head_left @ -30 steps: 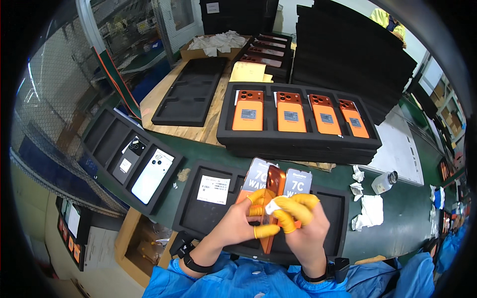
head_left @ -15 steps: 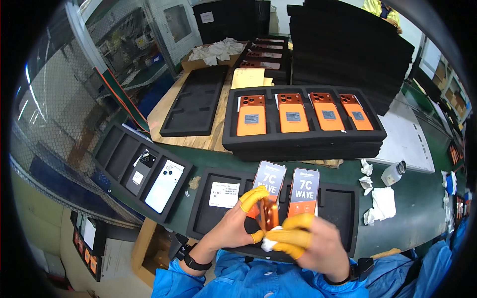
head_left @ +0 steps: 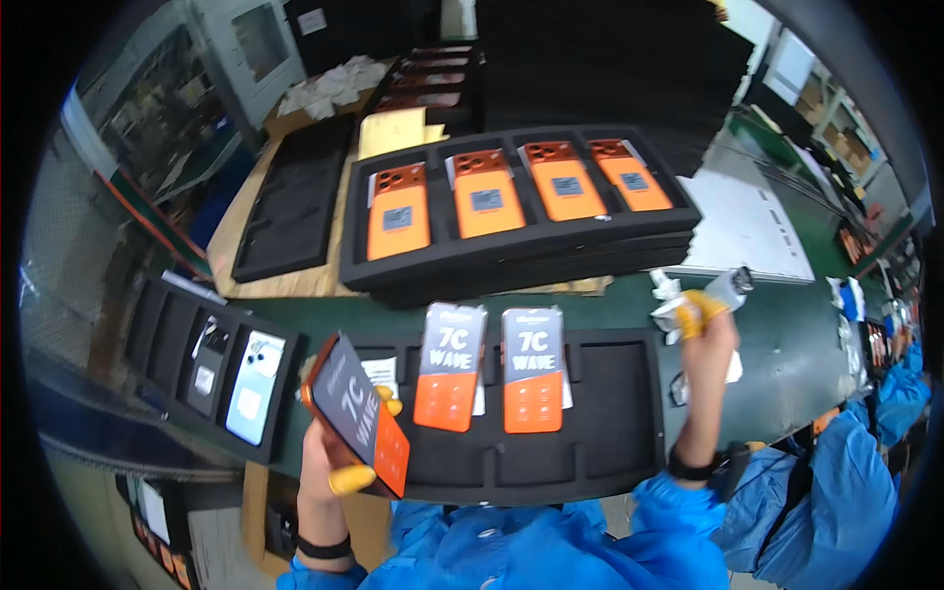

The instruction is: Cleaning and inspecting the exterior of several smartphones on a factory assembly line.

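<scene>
Broadly, a tall black foam stack [head_left: 600, 84] rises behind the bench, and before it sits a pile of foam trays whose uppermost tray [head_left: 521, 246] bears four orange-backed smartphones [head_left: 486, 200]. Nearest the person lies a wider foam tray [head_left: 619, 413] with two film-covered smartphones [head_left: 532, 369] lying face up in it.

A third such phone, the held smartphone [head_left: 356, 413], is tilted above that tray's left end, its screen side toward the camera. The left hand [head_left: 324, 467] has it by the long edges, narrowed to its width. It looks like a light, rigid slab with a smooth face that may slip and glass that would not forgive a drop; the long sides seem the best hold, off the film and the camera end.

At the right, the right hand [head_left: 710, 334] is at a white bottle [head_left: 728, 287] and crumpled white tissue [head_left: 667, 287]; whether its fingers are closed on either, I cannot tell.

Of writing, the films carry bold pale lettering on grey, with small icons on orange below. Smaller are a white printed label [head_left: 380, 371] partly hidden by the held phone, and grey printed stickers [head_left: 397, 217] on the orange backs.
</scene>
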Demonstrator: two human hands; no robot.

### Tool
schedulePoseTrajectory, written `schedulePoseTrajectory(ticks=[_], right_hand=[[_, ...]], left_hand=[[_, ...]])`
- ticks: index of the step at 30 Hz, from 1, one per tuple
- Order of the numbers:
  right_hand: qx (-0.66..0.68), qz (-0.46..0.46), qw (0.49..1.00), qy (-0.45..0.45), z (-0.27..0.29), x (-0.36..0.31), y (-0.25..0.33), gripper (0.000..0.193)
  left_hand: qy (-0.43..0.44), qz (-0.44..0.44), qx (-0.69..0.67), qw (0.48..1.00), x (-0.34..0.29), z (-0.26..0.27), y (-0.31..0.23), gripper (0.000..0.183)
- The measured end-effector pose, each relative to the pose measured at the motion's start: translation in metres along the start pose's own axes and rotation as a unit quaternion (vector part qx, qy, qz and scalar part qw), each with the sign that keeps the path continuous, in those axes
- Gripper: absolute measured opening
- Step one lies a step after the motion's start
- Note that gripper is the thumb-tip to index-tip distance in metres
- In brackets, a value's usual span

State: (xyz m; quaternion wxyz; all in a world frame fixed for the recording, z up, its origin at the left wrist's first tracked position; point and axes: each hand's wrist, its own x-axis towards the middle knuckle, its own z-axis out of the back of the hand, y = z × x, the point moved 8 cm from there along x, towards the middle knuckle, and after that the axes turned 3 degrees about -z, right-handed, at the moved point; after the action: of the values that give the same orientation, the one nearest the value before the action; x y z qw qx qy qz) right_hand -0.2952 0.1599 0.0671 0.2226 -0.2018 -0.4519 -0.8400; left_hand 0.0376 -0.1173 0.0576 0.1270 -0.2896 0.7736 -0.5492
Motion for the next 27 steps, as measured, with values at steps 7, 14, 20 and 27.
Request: schedulePoseTrajectory(ticks=[7,14,20,27], right_hand=[[-0.201,0.01,0.98,-0.006,0.013,0.029,-0.032,0.048],[-0.045,0.025,0.99,0.129,-0.015,-0.034,0.036,0.041],[-0.036,-0.065,0.989,0.126,0.019,-0.077,0.002,0.037],[-0.254,-0.049,0.961,0.093,0.031,-0.111,-0.02,0.04]], left_hand=[[-0.16,0.03,0.426,0.89,0.01,0.046,-0.005,0.083],[-0.161,0.02,0.382,0.91,0.025,0.061,0.009,0.075],[-0.207,0.147,-0.219,0.942,0.028,0.09,0.065,0.055],[-0.23,0.186,-0.008,0.955,0.04,0.089,0.064,0.034]])
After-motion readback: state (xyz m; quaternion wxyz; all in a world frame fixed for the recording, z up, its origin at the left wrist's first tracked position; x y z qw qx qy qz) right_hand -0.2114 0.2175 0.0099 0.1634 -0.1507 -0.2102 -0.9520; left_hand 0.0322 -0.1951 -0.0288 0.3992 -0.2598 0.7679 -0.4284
